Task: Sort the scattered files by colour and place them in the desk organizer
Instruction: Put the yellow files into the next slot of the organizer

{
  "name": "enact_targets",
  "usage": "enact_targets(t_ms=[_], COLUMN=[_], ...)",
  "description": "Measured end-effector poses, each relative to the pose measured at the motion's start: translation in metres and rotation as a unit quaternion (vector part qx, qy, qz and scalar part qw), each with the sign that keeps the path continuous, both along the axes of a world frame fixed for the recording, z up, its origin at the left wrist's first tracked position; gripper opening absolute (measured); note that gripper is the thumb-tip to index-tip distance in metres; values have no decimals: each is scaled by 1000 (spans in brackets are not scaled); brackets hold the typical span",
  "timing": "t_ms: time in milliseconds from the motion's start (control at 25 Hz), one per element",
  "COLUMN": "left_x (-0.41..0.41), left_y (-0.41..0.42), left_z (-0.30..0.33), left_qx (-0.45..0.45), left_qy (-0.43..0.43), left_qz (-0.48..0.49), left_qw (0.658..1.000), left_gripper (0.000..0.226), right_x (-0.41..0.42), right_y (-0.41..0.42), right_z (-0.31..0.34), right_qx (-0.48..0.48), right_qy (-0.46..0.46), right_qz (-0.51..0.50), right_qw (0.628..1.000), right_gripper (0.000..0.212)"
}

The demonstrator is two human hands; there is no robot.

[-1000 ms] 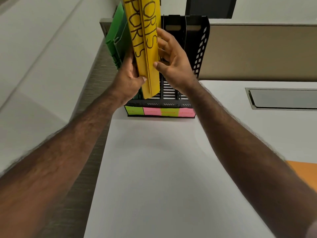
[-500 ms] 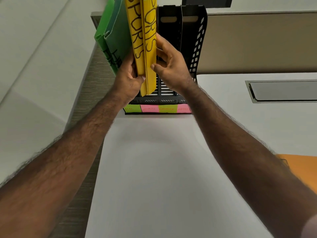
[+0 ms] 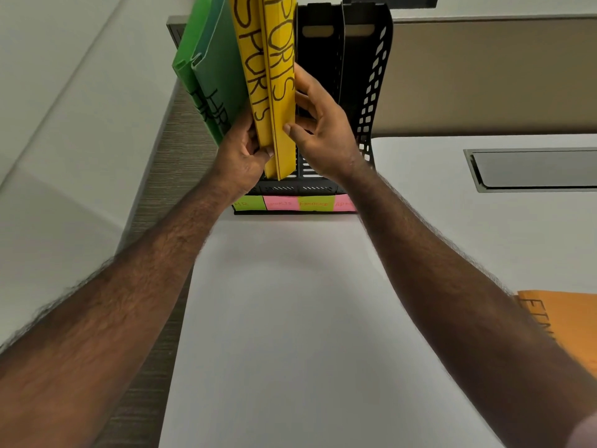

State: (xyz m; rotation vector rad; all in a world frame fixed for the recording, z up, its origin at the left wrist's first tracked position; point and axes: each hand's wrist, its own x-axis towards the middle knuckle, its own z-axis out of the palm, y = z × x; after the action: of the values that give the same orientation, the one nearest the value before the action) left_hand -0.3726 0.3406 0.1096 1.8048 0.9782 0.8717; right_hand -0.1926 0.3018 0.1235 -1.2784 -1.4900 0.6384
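Two green files (image 3: pixel 210 76) lodged in leftmost slot of desk organizer (image 3: pixel 368 92). Beside them, left hand (image 3: pixel 240 160) pinching near edge of two yellow files (image 3: pixel 271 92), right hand (image 3: pixel 323 124) pressing their opposite face with thumb and fingertips. Best lowered squarely, bottom edges level, into second slot. Orange file (image 3: pixel 568 324) flat at far right.

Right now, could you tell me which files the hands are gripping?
The two yellow files marked SPORTS, between both hands; the green files stand untouched beside them.
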Motion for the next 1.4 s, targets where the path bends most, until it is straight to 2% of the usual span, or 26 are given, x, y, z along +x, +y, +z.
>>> enact_targets(t_ms=[120,360,600,680,880,1200,1400], left_x=[-4,-15,-16,-16,-14,-13,-12], left_y=[-3,-9,-13,-12,-12,-18,-18], left_z=[-8,-25,-35,-37,-42,-39,-32], left_qx=[-19,-28,30,41,60,31,26], left_qy=[16,81,159,164,182,186,192], left_qz=[12,6,20,25,47,72,88], left_qw=[1000,996,987,985,980,979,977], left_gripper=[62,60,60,60,47,35,27], right_x=[-3,-20,-12,-12,-11,-14,-14], right_y=[-3,-8,-11,-12,-13,-18,-17], right_z=[3,-4,-11,-18,-31,-42,-50], right_qx=[24,74,-1,-20,-44,-106,-135], right_qy=[-37,-176,-177,-180,-168,-173,-195], right_qz=[-16,-86,-37,-52,-133,-103,-124], right_qw=[999,978,983,982,976,974,964], right_gripper=[80,79,113,116,107,79,66])
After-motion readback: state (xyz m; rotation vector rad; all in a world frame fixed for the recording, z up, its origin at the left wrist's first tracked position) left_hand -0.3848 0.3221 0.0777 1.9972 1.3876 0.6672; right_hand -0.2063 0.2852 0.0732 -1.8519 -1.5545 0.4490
